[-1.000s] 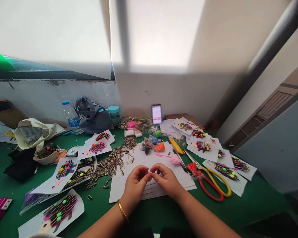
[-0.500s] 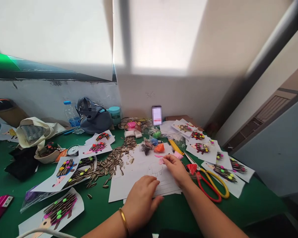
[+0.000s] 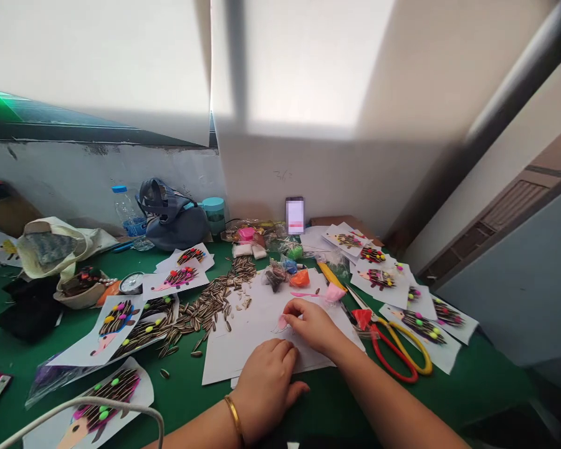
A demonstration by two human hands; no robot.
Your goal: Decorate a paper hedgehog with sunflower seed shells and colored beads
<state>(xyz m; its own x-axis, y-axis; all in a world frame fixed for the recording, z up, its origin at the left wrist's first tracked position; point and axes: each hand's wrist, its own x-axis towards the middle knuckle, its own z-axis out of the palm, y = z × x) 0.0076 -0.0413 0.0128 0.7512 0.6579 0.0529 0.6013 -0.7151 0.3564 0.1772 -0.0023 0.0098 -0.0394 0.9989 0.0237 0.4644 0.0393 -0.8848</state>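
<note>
My right hand (image 3: 310, 323) pinches a small flat piece of pink clay (image 3: 282, 320) between thumb and fingers, over a pencil drawing on the white paper (image 3: 231, 358). My left hand (image 3: 270, 381) lies flat on the lower edge of that paper, palm down, fingers stretched out. Much of the drawing is hidden behind the hands. Beyond my right hand lie a pink clay tool (image 3: 303, 294) and a bagged lump of pink clay (image 3: 334, 292). Orange clay (image 3: 300, 279) and dark clay in a bag (image 3: 275, 277) sit at the paper's far edge.
Sunflower seeds (image 3: 201, 305) are heaped left of the paper. Scissors (image 3: 402, 346) with red and yellow handles lie to the right, near a yellow cutter (image 3: 331, 276). Hedgehog pictures (image 3: 421, 327) lie on both sides. A phone (image 3: 295, 216) leans at the back. A white cable (image 3: 135, 406) crosses the lower left.
My right hand has moved left and slightly nearer with the pink clay, onto the drawing. My left hand stays on the paper. The view has shifted slightly.
</note>
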